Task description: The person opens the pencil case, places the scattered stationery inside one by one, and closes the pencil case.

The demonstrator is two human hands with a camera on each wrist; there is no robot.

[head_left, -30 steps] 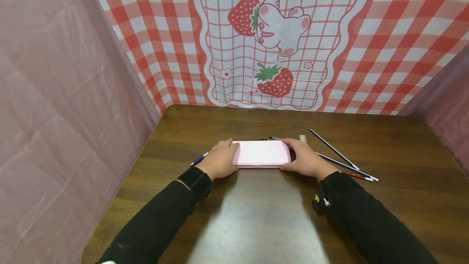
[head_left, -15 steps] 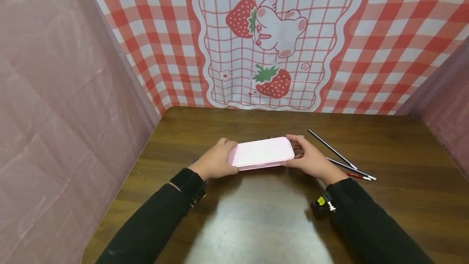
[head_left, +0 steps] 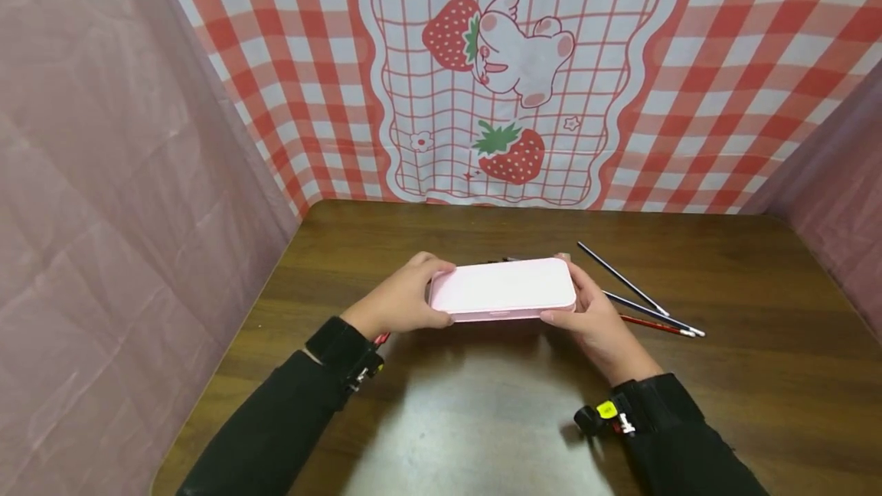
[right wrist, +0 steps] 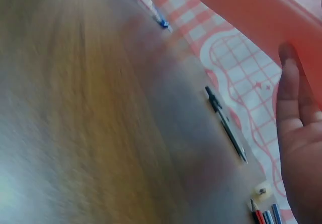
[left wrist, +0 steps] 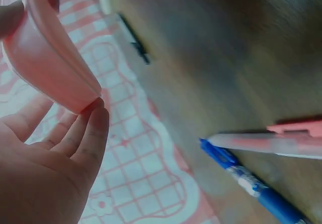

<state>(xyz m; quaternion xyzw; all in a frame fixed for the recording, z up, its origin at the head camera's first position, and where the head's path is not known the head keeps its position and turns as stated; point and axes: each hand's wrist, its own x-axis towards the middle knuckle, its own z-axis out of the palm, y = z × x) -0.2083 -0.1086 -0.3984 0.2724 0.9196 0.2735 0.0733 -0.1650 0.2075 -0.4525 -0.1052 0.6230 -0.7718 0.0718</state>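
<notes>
A closed, pale pink pencil case (head_left: 501,287) is held level between both hands, with its white top facing up. My left hand (head_left: 406,295) grips the left end, thumb at the near corner and fingers along the far side. At the other end my right hand (head_left: 598,324) holds on with its thumb at the near right corner and its fingers round the far side. In the left wrist view the pink case (left wrist: 55,58) is off the table, with the left fingertips at its lower edge. Right-hand fingers reach under the case (right wrist: 271,27) in the right wrist view.
On the brown table (head_left: 482,404) two dark pencils (head_left: 622,279) and a red pencil (head_left: 658,324) lie to the right. A blue pen (left wrist: 271,199) and a pink pen (left wrist: 297,142) lie by the left hand. Behind the case is a black pen (right wrist: 226,124) with a small beige piece (right wrist: 262,190).
The case has lifted off the table, swung at a slant, then levelled again slightly to the right. My right wrist has turned and come nearer; the left hand has shifted slightly left.
</notes>
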